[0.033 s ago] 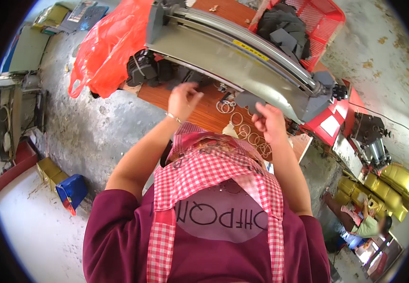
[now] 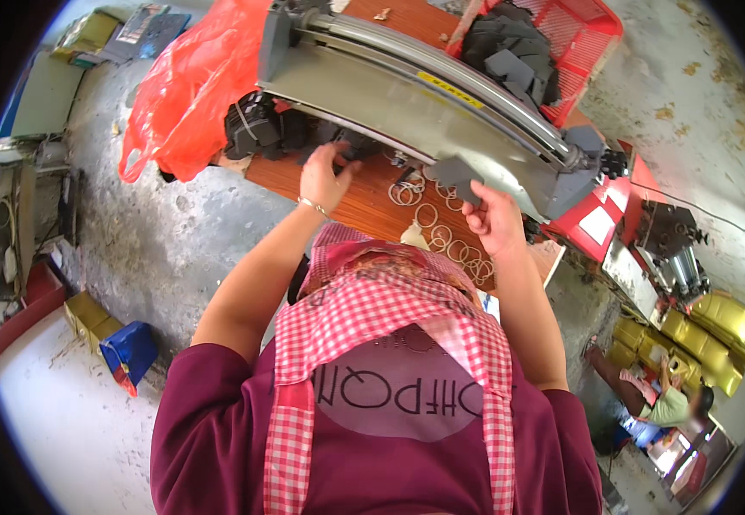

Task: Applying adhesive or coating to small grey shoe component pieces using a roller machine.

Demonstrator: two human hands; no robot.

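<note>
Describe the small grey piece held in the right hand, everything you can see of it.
The grey piece is small, flat and dark grey with a matte surface, looking like foam or rubber sheet, roughly rectangular with one angled edge. The right hand pinches its lower corner between the fingertips and holds it raised, tilted, just in front of the grey metal machine and above the wooden bench, where metal rings lie. Whether it touches the machine cannot be told.

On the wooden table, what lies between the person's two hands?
In the head view, thin metal rings lie scattered on the wooden table between the left hand and the right hand.
</note>
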